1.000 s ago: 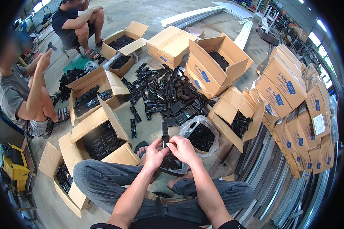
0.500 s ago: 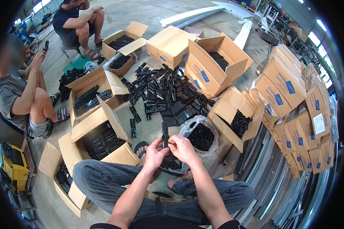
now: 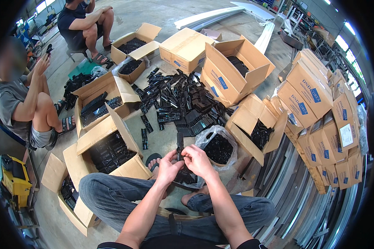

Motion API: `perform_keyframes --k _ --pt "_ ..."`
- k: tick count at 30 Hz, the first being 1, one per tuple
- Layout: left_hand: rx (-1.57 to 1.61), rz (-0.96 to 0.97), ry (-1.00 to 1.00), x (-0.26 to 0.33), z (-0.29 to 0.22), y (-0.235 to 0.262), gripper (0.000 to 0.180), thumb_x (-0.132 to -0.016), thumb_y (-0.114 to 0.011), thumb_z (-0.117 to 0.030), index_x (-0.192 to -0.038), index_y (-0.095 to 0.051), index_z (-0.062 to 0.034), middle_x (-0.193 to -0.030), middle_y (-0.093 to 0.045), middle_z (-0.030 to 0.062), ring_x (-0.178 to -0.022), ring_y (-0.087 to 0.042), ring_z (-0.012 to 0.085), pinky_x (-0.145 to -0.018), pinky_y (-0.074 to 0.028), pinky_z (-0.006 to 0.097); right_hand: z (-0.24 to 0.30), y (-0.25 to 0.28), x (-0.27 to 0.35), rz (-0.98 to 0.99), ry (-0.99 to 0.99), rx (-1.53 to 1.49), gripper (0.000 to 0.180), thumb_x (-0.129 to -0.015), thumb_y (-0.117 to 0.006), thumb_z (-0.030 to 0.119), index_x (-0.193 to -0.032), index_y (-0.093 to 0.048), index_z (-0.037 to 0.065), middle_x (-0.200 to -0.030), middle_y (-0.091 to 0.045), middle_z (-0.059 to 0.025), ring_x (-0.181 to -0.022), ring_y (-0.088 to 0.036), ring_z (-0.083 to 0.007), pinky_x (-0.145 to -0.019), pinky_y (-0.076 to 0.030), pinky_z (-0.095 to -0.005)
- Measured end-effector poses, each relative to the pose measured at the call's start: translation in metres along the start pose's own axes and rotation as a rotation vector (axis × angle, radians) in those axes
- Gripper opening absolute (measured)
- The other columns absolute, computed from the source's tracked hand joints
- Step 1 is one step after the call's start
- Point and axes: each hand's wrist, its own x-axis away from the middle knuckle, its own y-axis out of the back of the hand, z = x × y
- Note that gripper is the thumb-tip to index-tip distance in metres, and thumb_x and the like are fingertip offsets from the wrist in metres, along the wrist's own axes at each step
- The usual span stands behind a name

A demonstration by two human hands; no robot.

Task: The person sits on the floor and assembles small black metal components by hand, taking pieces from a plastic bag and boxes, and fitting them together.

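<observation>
Far left, a seated person (image 3: 23, 103) and a yellow machine (image 3: 14, 178) sat well clear of us. Next came open cardboard boxes on the floor, the nearest open box (image 3: 108, 151) just beside our left knee and packed with stacked black parts. Our left hand (image 3: 168, 168) was curled, thumb and fingers closed around the lower end of a narrow black plastic strip (image 3: 180, 145) that stood roughly upright between both hands, above our lap. Our right hand (image 3: 199, 159) was also closed, fingertips pinching the same strip from the right side, the two hands touching or nearly so. We judged the strip light and stiff, hard plastic, probably smooth enough to slip, so a pinch low on its body with both hands looked right; holding it by the thin top end could let it twist. It did not look fragile, though small clips or ribs, if any, were too small to tell. Behind it lay a loose pile of black parts (image 3: 183, 103) on the concrete floor (image 3: 162, 141). Just right of our right hand sat a clear plastic bag (image 3: 218, 147) of small black pieces, then another open box (image 3: 257, 130), then stacked closed cartons (image 3: 320, 112) at far right.
</observation>
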Motion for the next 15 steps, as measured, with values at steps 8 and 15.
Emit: perform_keyframes --k 8,15 --pt "0.016 -0.021 -0.016 0.0000 0.0000 0.0000 0.058 -0.085 -0.068 0.002 -0.140 -0.049 0.0048 -0.120 -0.065 0.0113 -0.086 -0.067 0.0117 -0.071 -0.055 0.023 -0.0017 0.0035 0.0000 0.027 -0.076 -0.026 0.015 -0.082 -0.072 0.005 -0.092 -0.061 -0.001 -0.089 -0.066 -0.0175 -0.082 -0.067 -0.0376 -0.071 -0.053 -0.0446" --pt "0.018 -0.009 -0.010 0.0002 -0.0006 -0.0004 0.058 -0.085 -0.068 0.002 -0.140 -0.048 0.0049 -0.120 -0.066 0.0123 -0.087 -0.067 0.0118 -0.071 -0.055 0.023 -0.0020 0.0043 -0.0001 0.040 -0.069 0.024 0.015 -0.086 -0.070 0.011 -0.090 -0.061 0.000 -0.085 -0.066 -0.0184 -0.081 -0.066 -0.0387 -0.071 -0.052 -0.0460"
